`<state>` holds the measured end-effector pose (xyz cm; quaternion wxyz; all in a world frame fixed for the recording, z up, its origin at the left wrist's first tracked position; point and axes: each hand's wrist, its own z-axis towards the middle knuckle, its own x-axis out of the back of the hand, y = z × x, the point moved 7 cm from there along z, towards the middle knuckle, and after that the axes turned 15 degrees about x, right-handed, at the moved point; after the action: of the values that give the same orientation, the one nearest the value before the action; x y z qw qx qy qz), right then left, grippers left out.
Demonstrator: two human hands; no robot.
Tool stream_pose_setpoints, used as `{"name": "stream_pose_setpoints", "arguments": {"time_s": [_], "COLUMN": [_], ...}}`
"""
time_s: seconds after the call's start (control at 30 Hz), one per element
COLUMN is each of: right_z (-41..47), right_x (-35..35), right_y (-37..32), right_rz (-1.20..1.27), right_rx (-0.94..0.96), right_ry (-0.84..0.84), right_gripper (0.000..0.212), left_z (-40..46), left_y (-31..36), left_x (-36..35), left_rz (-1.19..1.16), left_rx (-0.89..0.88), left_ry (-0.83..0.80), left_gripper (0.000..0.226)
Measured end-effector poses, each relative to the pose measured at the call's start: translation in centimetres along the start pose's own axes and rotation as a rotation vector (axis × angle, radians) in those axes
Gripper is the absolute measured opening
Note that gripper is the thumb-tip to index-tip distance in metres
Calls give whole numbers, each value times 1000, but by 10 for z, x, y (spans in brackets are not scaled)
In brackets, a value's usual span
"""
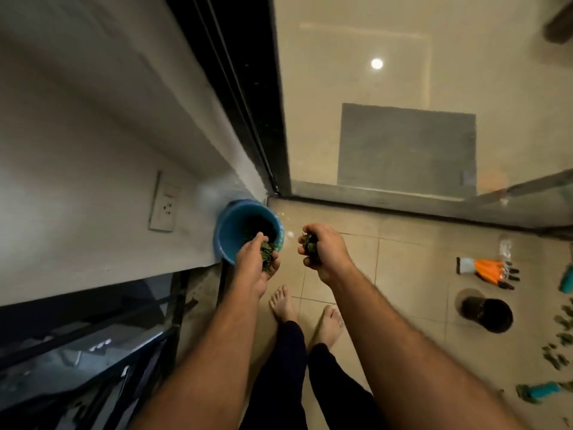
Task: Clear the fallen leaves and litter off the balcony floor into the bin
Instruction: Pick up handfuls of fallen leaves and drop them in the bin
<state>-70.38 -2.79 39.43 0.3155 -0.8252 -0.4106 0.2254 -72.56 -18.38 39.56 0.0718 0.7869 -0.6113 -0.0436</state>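
Green leaves fill both fists, the left hand (252, 263) gripping a clump over the blue bin (231, 234), the right hand (324, 248) clutching another just beside it, while scattered leaves (556, 352) far right of the right hand remain uncollected, so clearance appears partial.

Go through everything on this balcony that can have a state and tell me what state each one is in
Left hand: closed on green leaves, over the bin's rim.
Right hand: closed on leaves, beside the bin, not over it.
Blue bin: upright, open, leaves inside.
Black pot: tipped on its side on the tiles.
Orange gloves: lying flat, unworn.
Loose leaves: scattered on the floor at far right, not yet cleared.
Glass door: cannot tell.
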Motion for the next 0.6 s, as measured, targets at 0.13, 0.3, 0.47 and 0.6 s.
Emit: {"name": "stream_pose_setpoints", "arguments": {"time_s": [0.13, 0.3, 0.47, 0.6], "right_z": [4, 21, 60, 92], "right_x": [-27, -43, -68, -90], "right_y": [7, 40, 81, 109], "right_rz": [-66, -122, -132, -98], "right_rx": [31, -4, -21, -37], "right_ry": [-81, -99, -56, -31], "right_gripper": [14, 15, 20, 19], "left_z": [8, 32, 80, 120], "left_y": [3, 9, 25, 48], "left_x": [31, 53, 69, 73], "left_rz": [-81, -160, -101, -18], "left_rx": [23, 43, 29, -11], "left_ry": [9, 21, 56, 38], "left_gripper": [28, 26, 24, 20]}}
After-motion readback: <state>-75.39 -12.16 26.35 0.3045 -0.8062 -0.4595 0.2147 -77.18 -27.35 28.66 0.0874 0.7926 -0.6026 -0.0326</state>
